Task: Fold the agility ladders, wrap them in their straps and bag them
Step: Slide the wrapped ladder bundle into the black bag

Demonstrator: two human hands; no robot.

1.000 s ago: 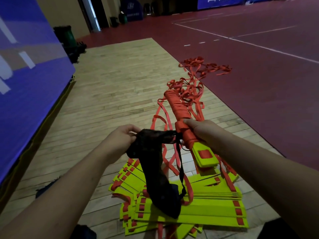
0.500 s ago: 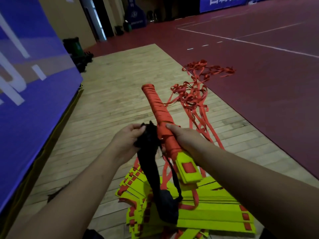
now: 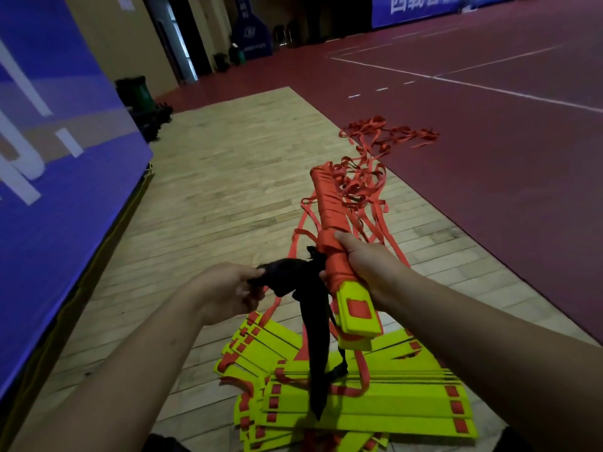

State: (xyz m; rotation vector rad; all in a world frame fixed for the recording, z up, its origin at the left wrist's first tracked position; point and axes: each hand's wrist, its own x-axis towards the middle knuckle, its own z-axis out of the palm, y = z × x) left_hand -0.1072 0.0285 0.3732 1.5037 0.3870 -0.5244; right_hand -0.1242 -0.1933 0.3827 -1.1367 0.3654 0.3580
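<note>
Agility-ladder rungs, flat neon-yellow slats with red strap patches, lie fanned in a loose pile on the pale wooden plank floor just below your forearms. Above them your right hand is closed around a folded ladder bundle wound in red strap, its bare yellow end pointing back at you and its wrapped end aimed away. Your left hand pinches the bunched mouth of a black fabric bag, which touches the bundle beside your right fingertips and hangs limp over the pile. Beyond the bundle, loose red webbing tangles across the edge of the dark red court floor. Far off, a blue banner carries white characters too blurred to read. Compared with half a second ago, the bundle leans further right, and your hands have drawn apart, stretching the bag's mouth between them.
</note>
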